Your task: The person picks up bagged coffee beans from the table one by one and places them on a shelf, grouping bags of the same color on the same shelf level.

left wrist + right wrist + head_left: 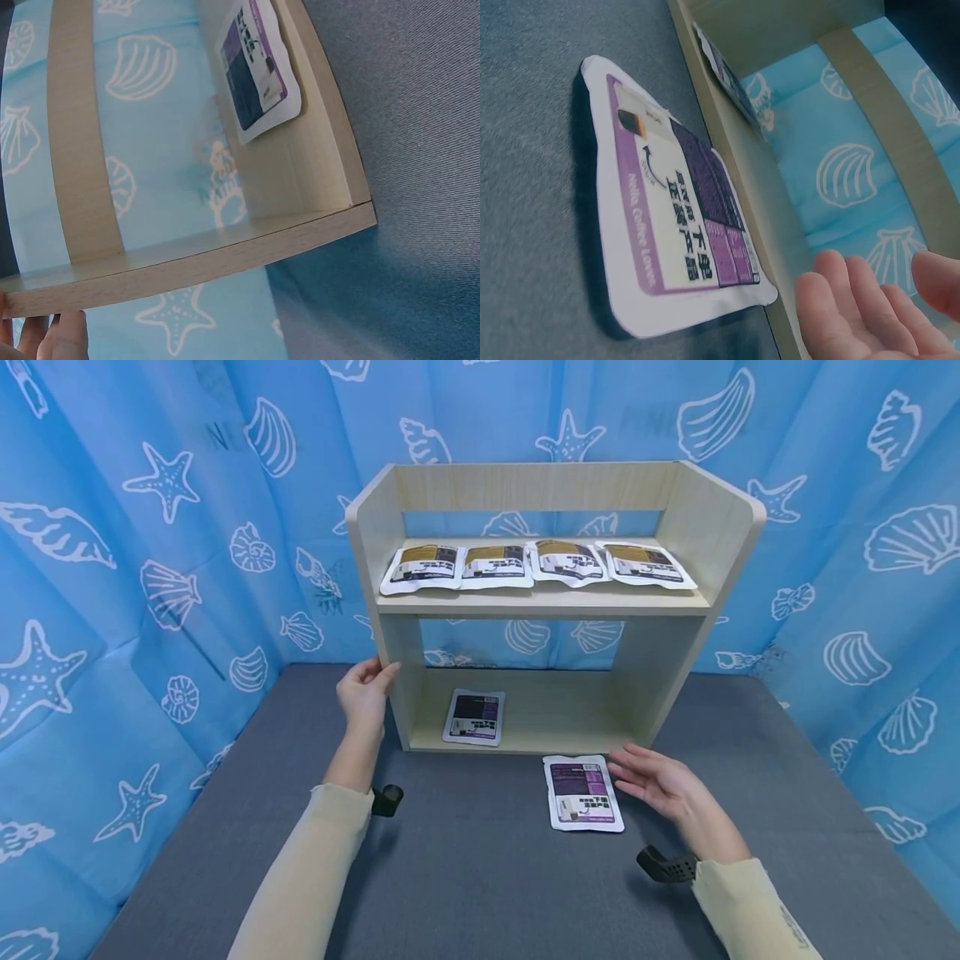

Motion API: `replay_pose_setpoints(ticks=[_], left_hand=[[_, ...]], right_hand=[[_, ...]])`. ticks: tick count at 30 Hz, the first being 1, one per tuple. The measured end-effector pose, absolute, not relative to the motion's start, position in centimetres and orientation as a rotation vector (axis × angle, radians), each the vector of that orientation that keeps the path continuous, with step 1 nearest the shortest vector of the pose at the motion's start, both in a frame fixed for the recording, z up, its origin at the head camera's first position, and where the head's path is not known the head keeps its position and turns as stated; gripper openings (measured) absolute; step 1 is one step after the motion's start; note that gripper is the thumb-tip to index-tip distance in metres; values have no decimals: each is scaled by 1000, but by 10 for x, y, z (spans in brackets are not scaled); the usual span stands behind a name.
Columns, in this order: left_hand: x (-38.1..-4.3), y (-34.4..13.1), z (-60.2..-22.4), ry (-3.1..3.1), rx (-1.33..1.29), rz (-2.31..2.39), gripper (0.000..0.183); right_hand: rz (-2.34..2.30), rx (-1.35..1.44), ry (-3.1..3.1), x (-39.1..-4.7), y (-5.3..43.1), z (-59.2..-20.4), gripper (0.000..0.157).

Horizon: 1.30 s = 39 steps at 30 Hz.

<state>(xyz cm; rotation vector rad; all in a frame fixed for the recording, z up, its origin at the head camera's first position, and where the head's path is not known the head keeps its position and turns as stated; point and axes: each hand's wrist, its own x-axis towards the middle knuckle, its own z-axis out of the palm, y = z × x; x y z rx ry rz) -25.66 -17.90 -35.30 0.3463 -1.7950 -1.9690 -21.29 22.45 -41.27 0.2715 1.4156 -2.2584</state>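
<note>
A small two-tier wooden shelf (540, 597) stands on the dark grey table. My left hand (365, 693) grips the front edge of its left side panel (187, 271), with the fingers on the outer side. Just in front of the shelf lies a white-edged purple coffee packet (583, 793), flat on the table. Beside its right edge is my right hand (656, 781), palm turned up, fingers loosely bent and nothing in them. On the lower tier, toward the left, another purple packet (474, 717) lies flat.
Several gold-and-white packets (495, 564) lie in a row along the upper tier. Behind the table and at both sides hangs a blue curtain (247, 602) with white shells and starfish. Grey tabletop (480, 877) spreads between the two forearms.
</note>
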Motion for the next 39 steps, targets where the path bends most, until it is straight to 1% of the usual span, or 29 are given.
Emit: replay_pose_setpoints(ticks=[20, 31, 37, 39], left_hand=[[-258, -179, -355, -1783, 336, -1969, 32], [-257, -179, -355, -1784, 323, -1968, 33], [-257, -179, -355, -1785, 314, -1963, 32], [-257, -179, -355, -1784, 315, -1962, 32]], right_hand=[[-2203, 337, 1494, -202, 237, -435, 65], [-2141, 323, 1529, -202, 236, -439, 62], [-2060, 341, 1606, -202, 231, -437, 67], [-2035, 369, 1643, -203, 228, -436, 66]])
